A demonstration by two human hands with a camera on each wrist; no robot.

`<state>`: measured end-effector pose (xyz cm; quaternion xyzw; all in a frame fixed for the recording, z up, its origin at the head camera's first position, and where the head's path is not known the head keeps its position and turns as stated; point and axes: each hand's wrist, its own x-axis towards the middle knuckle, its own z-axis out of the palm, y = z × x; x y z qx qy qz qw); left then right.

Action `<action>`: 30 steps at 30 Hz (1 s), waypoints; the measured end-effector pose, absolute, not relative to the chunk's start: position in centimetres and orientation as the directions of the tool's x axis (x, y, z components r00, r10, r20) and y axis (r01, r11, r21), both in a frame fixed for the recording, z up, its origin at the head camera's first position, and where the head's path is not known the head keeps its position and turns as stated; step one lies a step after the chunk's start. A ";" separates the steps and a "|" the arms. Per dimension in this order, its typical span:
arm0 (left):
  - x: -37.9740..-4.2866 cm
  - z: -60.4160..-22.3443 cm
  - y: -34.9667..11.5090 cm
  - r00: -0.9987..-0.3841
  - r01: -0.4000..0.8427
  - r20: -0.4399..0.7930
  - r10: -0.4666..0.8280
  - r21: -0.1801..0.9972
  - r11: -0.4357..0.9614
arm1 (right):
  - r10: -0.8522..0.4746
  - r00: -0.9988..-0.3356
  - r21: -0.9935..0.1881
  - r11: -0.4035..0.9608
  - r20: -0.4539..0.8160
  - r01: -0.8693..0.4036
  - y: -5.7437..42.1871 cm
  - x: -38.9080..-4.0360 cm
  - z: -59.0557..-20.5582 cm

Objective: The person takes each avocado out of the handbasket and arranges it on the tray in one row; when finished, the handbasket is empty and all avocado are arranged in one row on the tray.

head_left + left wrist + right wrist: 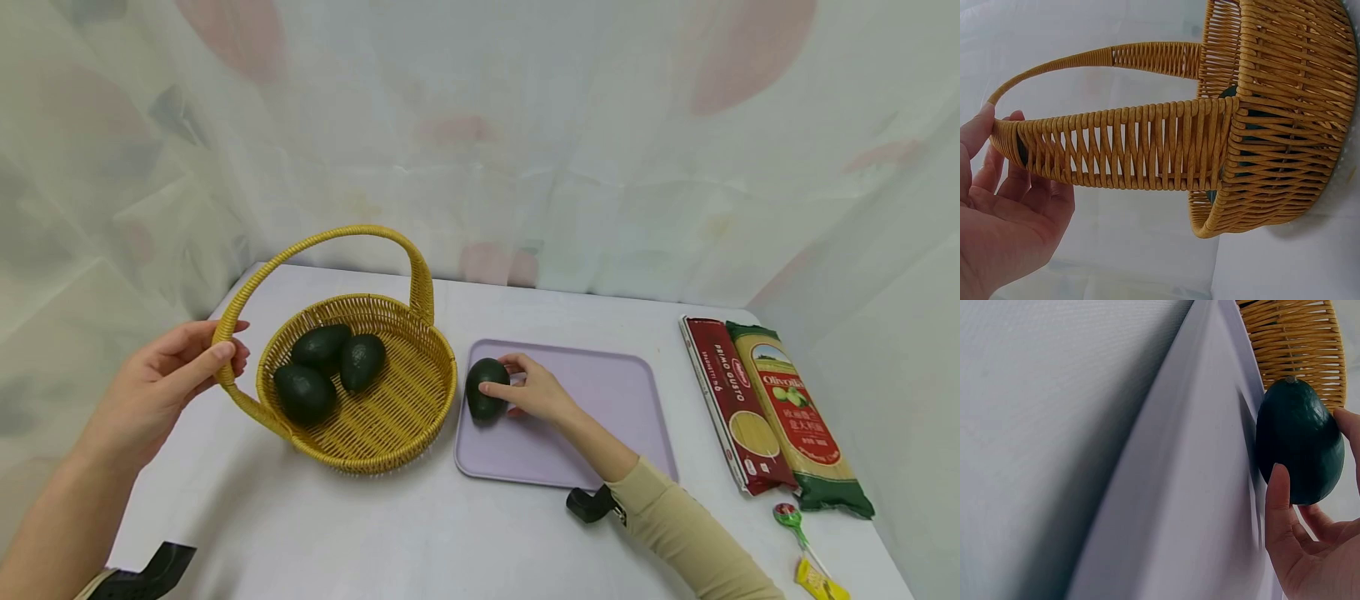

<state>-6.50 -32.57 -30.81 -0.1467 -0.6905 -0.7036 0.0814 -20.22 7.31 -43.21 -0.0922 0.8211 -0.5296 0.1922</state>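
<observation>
My left hand grips the arched handle of a yellow woven basket on the left part of the table. The left wrist view shows the thumb and fingers of that hand around the handle's bend. Three dark green avocados lie together in the basket's left half. Over the left edge of a lilac tray, my right hand holds another avocado between thumb and fingers. In the right wrist view this avocado overlaps the basket's side, its stem end pointing up.
Two spaghetti packs, one red and one green and yellow, lie at the table's right. Below them are a lollipop and a small yellow packet. A patterned curtain hangs behind the white table.
</observation>
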 end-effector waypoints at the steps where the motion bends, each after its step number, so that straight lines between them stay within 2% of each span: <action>1: -6.5 -30.8 -32.6 -0.944 0.317 0.319 0.088 0.948 -0.033 | -0.355 -0.909 -0.905 0.423 -0.218 0.052 7.3 -20.2 -43.2; 30: -6.4 -30.7 -32.5 -0.947 0.314 0.313 0.077 0.949 0.001 | -0.358 -0.905 -0.895 0.442 -0.229 0.052 7.5 -20.1 -43.0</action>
